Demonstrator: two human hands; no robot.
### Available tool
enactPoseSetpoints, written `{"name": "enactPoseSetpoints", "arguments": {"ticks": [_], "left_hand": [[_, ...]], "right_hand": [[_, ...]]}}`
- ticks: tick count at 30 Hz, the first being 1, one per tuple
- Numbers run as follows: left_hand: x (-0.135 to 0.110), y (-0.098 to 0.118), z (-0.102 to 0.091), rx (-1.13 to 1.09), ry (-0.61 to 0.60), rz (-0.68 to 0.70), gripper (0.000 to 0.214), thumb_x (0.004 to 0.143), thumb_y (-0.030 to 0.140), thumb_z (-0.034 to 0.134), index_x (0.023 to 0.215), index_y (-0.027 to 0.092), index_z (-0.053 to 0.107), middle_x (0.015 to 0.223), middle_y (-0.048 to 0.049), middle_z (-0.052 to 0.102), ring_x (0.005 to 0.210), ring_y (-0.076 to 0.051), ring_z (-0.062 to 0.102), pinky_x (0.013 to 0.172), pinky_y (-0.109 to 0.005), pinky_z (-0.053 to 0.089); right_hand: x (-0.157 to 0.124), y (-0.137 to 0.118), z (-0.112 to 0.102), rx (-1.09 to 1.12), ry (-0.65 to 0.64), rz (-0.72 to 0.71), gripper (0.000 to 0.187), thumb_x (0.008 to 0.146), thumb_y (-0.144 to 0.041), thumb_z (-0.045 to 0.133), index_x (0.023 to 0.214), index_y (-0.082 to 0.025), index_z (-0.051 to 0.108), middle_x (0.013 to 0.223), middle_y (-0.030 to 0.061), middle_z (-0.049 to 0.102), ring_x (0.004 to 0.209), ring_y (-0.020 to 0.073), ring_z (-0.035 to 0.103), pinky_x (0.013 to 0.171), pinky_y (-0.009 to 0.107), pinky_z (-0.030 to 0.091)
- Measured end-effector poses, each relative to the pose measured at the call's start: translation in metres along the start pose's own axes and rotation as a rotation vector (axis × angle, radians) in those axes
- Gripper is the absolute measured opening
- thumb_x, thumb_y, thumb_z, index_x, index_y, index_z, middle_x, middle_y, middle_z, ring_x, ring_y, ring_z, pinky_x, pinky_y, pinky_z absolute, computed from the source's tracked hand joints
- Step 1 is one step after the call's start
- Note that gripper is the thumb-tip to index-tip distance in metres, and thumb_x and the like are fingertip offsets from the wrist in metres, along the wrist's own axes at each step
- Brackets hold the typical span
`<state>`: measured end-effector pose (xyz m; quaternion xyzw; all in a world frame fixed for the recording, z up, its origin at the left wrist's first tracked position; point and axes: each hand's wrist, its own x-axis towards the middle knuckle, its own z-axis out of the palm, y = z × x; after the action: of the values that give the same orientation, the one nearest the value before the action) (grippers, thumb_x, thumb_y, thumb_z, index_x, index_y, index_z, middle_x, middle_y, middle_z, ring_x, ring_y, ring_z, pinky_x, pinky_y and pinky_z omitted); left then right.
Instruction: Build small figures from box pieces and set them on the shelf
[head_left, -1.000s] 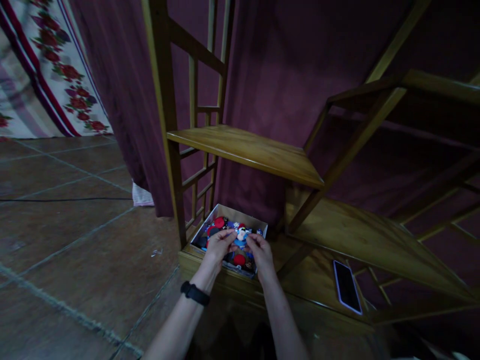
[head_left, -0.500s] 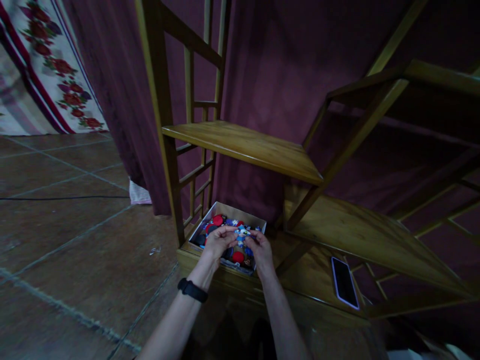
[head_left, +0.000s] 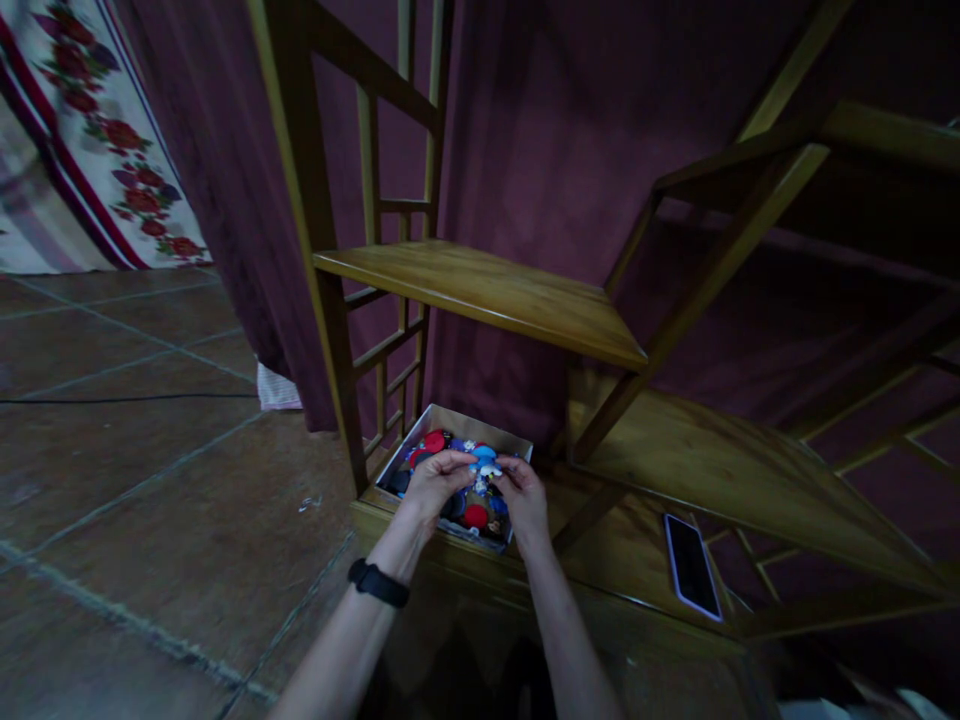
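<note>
Over a cardboard box [head_left: 517, 441], a small blue and white figurine [head_left: 486, 462] is pinched between my two hands. My left hand [head_left: 435, 488], with a black band on the wrist, grips it from the left with thumb and fingers. From the right, my right hand [head_left: 523, 495] closes its fingertips on the same piece. In the box below lie several small red, blue and dark pieces, among them a round red one [head_left: 475, 516]. Fine details of the figurine are too small to make out.
The box stands on the bottom board of a wooden shelf unit, under a middle shelf [head_left: 487, 295]. To the right lies a phone [head_left: 691, 567]. Upright posts [head_left: 334, 330] and a dark red curtain [head_left: 525, 150] surround the box. Tiled floor [head_left: 150, 500] spreads to the left.
The figurine has been turned between my fingers, so more of its blue part now shows on top. Both hands stay in nearly the same place over the box.
</note>
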<state>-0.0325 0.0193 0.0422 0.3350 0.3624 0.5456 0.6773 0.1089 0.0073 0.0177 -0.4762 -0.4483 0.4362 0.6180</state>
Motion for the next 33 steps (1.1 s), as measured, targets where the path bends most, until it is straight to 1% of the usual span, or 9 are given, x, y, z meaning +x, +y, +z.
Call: {"name": "enactPoseSetpoints", "arguments": {"ticks": [4,7,13,18,21,26,29,33], "left_hand": [[0.0001,-0.0009,0.0005,-0.001,-0.007,0.007,0.029,0.049,0.012,0.081,0.075,0.012,0.068,0.073,-0.0053,0.069,0.063,-0.012,0.061,0.063,-0.021,0.046],[0.0002,-0.0016,0.0005,-0.01,-0.007,-0.009,0.03,0.049,0.013,0.081,0.075,0.012,0.067,0.073,-0.0044,0.069,0.065,-0.012,0.062,0.064,-0.021,0.047],[-0.0002,-0.0013,0.001,-0.014,0.095,-0.076,0.027,0.055,0.014,0.079,0.079,0.013,0.066,0.07,-0.0029,0.067,0.06,-0.01,0.061,0.057,-0.019,0.049],[-0.0002,-0.0015,0.0014,-0.057,0.143,-0.136,0.021,0.059,0.011,0.076,0.076,0.013,0.063,0.064,-0.0013,0.065,0.049,-0.008,0.058,0.052,-0.018,0.049],[-0.001,-0.0023,0.0015,-0.097,0.162,-0.189,0.015,0.064,0.009,0.072,0.075,0.013,0.062,0.061,-0.0013,0.064,0.048,-0.008,0.058,0.052,-0.018,0.051],[-0.0006,-0.0041,0.001,-0.108,0.169,-0.235,0.007,0.072,0.009,0.066,0.076,0.011,0.061,0.063,-0.0032,0.065,0.05,-0.008,0.06,0.054,-0.018,0.052],[0.0011,-0.0051,-0.0005,-0.074,0.159,-0.25,0.007,0.072,0.012,0.067,0.076,0.011,0.061,0.062,-0.0037,0.065,0.052,-0.009,0.061,0.052,-0.017,0.051],[0.0031,-0.0054,-0.0025,-0.027,0.165,-0.244,0.008,0.072,0.014,0.068,0.077,0.012,0.062,0.058,-0.0019,0.063,0.05,-0.008,0.06,0.049,-0.015,0.049]], "right_hand": [[-0.0012,-0.0044,0.0002,-0.009,0.009,-0.016,0.02,0.064,-0.03,0.066,0.081,-0.021,0.065,0.087,0.0008,0.066,0.082,0.0169,0.06,0.076,0.029,0.047],[-0.0021,-0.0043,-0.0001,-0.021,0.025,0.004,0.022,0.063,-0.032,0.067,0.082,-0.021,0.065,0.085,0.0003,0.066,0.079,0.0167,0.06,0.074,0.029,0.048],[-0.0053,-0.0032,0.0037,0.062,0.025,0.096,0.028,0.064,-0.039,0.069,0.084,-0.02,0.064,0.083,0.0006,0.066,0.07,0.016,0.062,0.069,0.031,0.052],[-0.0071,-0.0037,0.0062,0.111,0.027,0.136,0.027,0.063,-0.038,0.071,0.081,-0.02,0.065,0.085,0.0002,0.066,0.072,0.0157,0.062,0.073,0.031,0.052],[-0.0076,-0.0019,0.006,0.141,0.043,0.144,0.026,0.063,-0.039,0.071,0.08,-0.019,0.066,0.086,0.0007,0.065,0.073,0.0159,0.062,0.074,0.032,0.052],[-0.0074,0.0018,0.0056,0.16,0.023,0.143,0.027,0.066,-0.041,0.068,0.082,-0.02,0.065,0.086,0.0005,0.064,0.073,0.0152,0.062,0.073,0.031,0.052],[-0.0084,0.0007,0.0065,0.159,0.009,0.163,0.028,0.066,-0.042,0.068,0.082,-0.02,0.064,0.083,0.0002,0.064,0.072,0.0144,0.061,0.071,0.029,0.052],[-0.0103,-0.0024,0.0087,0.186,0.018,0.226,0.028,0.064,-0.043,0.07,0.08,-0.02,0.064,0.077,-0.0006,0.062,0.069,0.0134,0.06,0.065,0.025,0.051]]}}
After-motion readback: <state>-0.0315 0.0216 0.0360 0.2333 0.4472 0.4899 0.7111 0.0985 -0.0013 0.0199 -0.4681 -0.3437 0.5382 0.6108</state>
